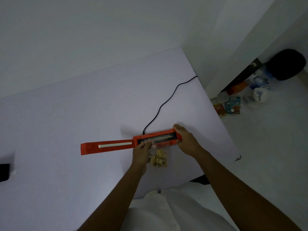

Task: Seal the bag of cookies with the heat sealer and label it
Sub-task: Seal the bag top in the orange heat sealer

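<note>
In the head view we look down on a pale table (66,122) with the orange heat sealer (156,139) just past centre, toward five o'clock in the picture. Its lid (106,147) is swung fully open and lies flat on the table, pointing to nine o'clock from the base, its pale strip facing up. A black cord (166,100) leaves the far edge of the base and runs off toward one o'clock to the table's corner. The clear bag of cookies (159,159) lies at six o'clock from the base, touching it, its mouth laid up on the dark sealing bed and the cookies bunched at the near end. We see the left hand (141,152) with fingers curled, pinching the bag's upper left edge at the bed. The right hand (185,140) is wrapped round the sealer's three o'clock end, thumb on the far side. At nine o'clock by the picture's edge sits a dark object (4,172); at two o'clock, on the floor, lie assorted packets (233,104)
</note>
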Motion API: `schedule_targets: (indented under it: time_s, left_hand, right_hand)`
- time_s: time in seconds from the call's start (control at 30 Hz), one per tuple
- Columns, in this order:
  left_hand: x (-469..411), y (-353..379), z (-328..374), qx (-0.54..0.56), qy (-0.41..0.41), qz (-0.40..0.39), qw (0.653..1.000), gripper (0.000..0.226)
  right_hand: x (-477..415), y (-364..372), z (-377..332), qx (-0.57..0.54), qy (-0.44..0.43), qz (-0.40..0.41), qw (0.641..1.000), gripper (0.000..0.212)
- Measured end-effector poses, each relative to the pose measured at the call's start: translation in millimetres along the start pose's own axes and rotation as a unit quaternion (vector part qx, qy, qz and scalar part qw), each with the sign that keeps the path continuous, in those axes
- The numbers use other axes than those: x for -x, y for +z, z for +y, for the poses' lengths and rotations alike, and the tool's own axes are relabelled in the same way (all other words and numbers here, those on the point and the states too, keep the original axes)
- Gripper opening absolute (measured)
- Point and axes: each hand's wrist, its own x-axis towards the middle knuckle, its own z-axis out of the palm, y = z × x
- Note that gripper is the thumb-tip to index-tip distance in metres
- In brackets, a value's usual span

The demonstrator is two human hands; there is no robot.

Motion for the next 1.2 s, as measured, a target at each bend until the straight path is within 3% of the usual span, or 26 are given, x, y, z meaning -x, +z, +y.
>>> schedule_targets:
  time_s: [0.43, 0.8, 1.07, 1.2]
  left_hand:
    - [-2, 1, -2, -0.03, 0.021, 0.009, 0.999, 0.02]
    - [4, 7, 4, -0.131, 0.127, 0.038, 0.982, 0.031]
    - [30, 8, -4, -0.19, 0.269, -0.01, 0.944, 0.022]
    - [33, 3, -8, -0.2, 0.288, -0.008, 0.936, 0.014]
  right_hand:
    - [0, -1, 0, -0.004, -0.001, -0.001, 1.0, 0.071]
    - [-2, 0, 1, -0.001, -0.006, 0.005, 1.0, 0.071]
    - [-3, -1, 2, -0.011, -0.016, -0.002, 1.0, 0.069]
    - [-5, -1, 6, -0.019, -0.014, -0.008, 1.0, 0.07]
